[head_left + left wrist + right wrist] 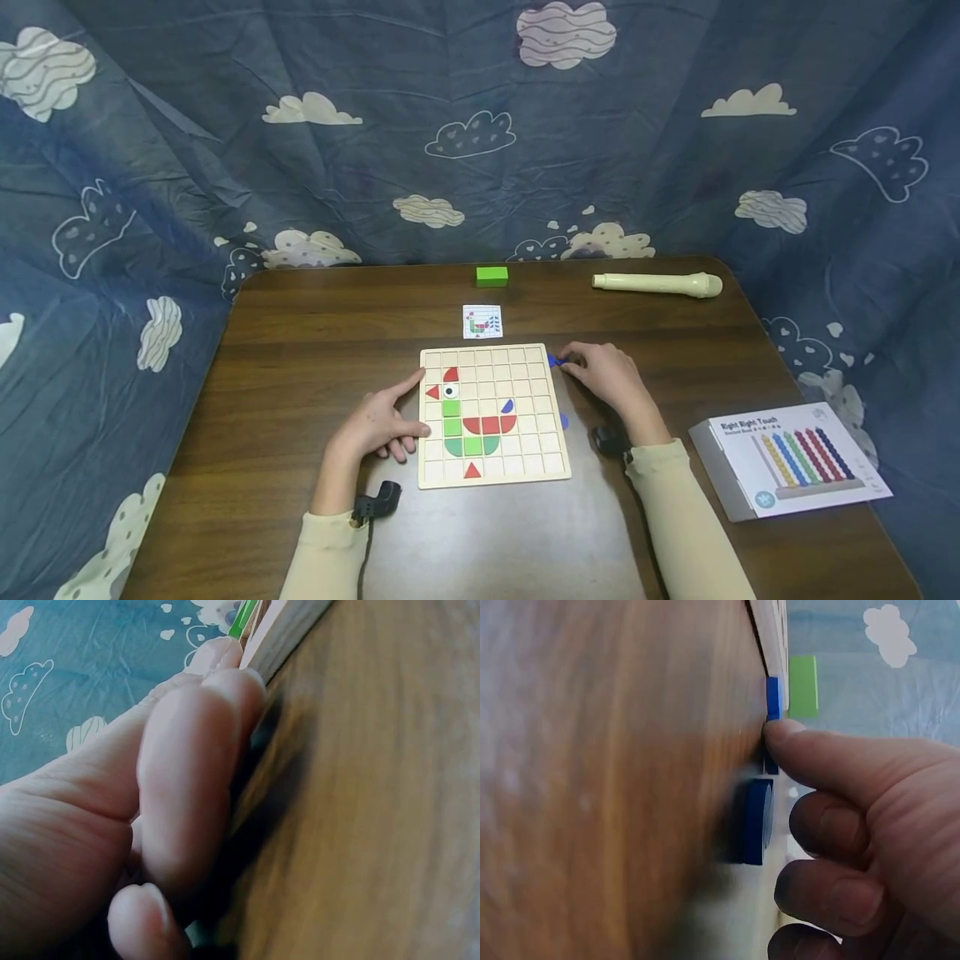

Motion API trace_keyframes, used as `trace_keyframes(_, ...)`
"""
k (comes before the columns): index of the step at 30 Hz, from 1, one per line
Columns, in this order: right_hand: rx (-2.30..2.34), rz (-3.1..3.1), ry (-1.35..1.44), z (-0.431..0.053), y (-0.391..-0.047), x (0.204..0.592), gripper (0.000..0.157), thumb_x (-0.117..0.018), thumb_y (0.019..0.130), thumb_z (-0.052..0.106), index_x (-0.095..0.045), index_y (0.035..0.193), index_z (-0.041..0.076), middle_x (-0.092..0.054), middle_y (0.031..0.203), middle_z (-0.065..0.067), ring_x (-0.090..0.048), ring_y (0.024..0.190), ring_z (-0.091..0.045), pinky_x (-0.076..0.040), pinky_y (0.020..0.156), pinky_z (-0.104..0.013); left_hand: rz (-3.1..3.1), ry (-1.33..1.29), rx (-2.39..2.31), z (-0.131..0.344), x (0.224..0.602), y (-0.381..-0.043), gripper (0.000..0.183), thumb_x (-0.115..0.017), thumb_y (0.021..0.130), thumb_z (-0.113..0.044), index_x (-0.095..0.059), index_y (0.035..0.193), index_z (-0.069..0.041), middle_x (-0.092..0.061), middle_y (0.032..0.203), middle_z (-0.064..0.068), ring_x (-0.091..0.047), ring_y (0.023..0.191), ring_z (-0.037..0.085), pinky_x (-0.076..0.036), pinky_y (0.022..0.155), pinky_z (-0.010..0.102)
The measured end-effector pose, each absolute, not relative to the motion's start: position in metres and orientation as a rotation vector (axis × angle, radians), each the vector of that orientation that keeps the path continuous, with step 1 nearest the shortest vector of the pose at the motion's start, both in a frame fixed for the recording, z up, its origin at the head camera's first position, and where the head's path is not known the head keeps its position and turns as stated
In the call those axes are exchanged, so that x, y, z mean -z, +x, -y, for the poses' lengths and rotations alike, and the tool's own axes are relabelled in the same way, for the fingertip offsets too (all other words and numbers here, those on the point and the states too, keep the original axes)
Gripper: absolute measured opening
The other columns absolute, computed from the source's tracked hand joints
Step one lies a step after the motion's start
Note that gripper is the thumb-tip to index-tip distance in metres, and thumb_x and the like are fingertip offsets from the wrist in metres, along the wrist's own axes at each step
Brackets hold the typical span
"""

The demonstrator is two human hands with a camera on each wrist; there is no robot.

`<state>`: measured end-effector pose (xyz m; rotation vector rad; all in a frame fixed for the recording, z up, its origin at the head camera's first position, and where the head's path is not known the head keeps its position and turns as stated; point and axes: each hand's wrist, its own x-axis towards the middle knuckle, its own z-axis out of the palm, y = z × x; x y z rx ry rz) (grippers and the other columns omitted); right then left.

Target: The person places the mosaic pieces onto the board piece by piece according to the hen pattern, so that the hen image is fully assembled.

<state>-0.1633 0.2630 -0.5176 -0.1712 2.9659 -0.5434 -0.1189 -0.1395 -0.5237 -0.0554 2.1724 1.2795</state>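
A square wooden grid board (528,454) lies on the table with a bird-like pattern of coloured pieces. Among them are a green square (451,408), a red triangle (472,471), a white eye piece (450,391) and a blue piece (507,406). My left hand (378,421) rests at the board's left edge, index finger and thumb stretched apart against it. Past the upper right edge, my right hand (609,377) pinches a small blue piece (772,761); its index fingertip is hidden in the right wrist view. Another blue piece (772,694) lies just beyond.
A blue rounded piece (564,422) lies by the board's right edge. Behind the board are a pattern card (482,322) and a green block (492,277). A cream microphone-shaped object (656,284) lies at the back right, and a white bead-toy box (795,462) at the right.
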Motion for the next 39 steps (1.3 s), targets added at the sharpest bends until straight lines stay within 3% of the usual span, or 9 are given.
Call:
trace_keyframes(4, 0.552, -3.000, -0.215, -0.256, -0.158, 0.513, 0.019, -0.077, 0.099, 0.027, -0.079, 0.117, 0.019, -0.076, 0.084, -0.001, -0.058, 0.068, -0.016, -0.044, 0.064, -0.032, -2.174, -0.050, -1.275, 0.140, 0.523, -0.120, 0.100, -0.091, 0.086, -0.029, -0.032, 0.164, -0.049, -0.074, 0.067, 0.012, -0.069, 0.048, 0.019, -0.043, 0.043, 0.023)
trace_keyframes(8, 0.616, -2.953, -0.359, -0.239, -0.150, 0.505, 0.019, -0.078, 0.098, 0.027, -0.079, 0.117, 0.024, -0.063, 0.070, 0.003, -0.051, 0.062, -0.014, -0.039, 0.060, -0.031, -2.178, -0.056, -1.270, 0.141, 0.523, -0.121, 0.100, -0.091, 0.086, -0.028, -0.032, 0.164, -0.049, -0.074, 0.067, 0.012, -0.069, 0.048, 0.020, -0.043, 0.043, 0.024)
trace_keyframes(14, 0.569, -2.842, -0.569, -0.215, -0.146, 0.504, 0.017, -0.077, 0.099, 0.029, -0.079, 0.116, 0.029, -0.061, 0.068, 0.009, -0.048, 0.059, -0.011, -0.035, 0.057, -0.027, -2.176, -0.042, -1.273, 0.140, 0.523, -0.122, 0.101, -0.091, 0.085, -0.030, -0.031, 0.164, -0.049, -0.074, 0.067, 0.012, -0.070, 0.049, 0.021, -0.044, 0.043, 0.024)
trace_keyframes(30, 0.598, -2.798, -0.530, -0.211, -0.147, 0.508, 0.018, -0.078, 0.098, 0.025, -0.081, 0.115, 0.029, -0.066, 0.072, 0.010, -0.048, 0.060, -0.012, -0.036, 0.058, -0.028, -2.180, -0.066, -1.275, 0.139, 0.524, -0.120, 0.101, -0.091, 0.085, -0.030, -0.032, 0.164, -0.050, -0.074, 0.067, 0.012, -0.069, 0.049, 0.020, -0.043, 0.044, 0.023)
trace_keyframes(39, 0.777, -2.912, -0.280, -0.234, -0.156, 0.507, 0.021, -0.077, 0.099, 0.029, -0.078, 0.120, 0.023, -0.051, 0.063, 0.001, -0.045, 0.057, -0.015, -0.032, 0.057, -0.031, -2.176, -0.067, -1.273, 0.140, 0.523, -0.118, 0.101, -0.091, 0.085, -0.031, -0.031, 0.164, -0.050, -0.074, 0.068, 0.012, -0.069, 0.049, 0.020, -0.044, 0.045, 0.024)
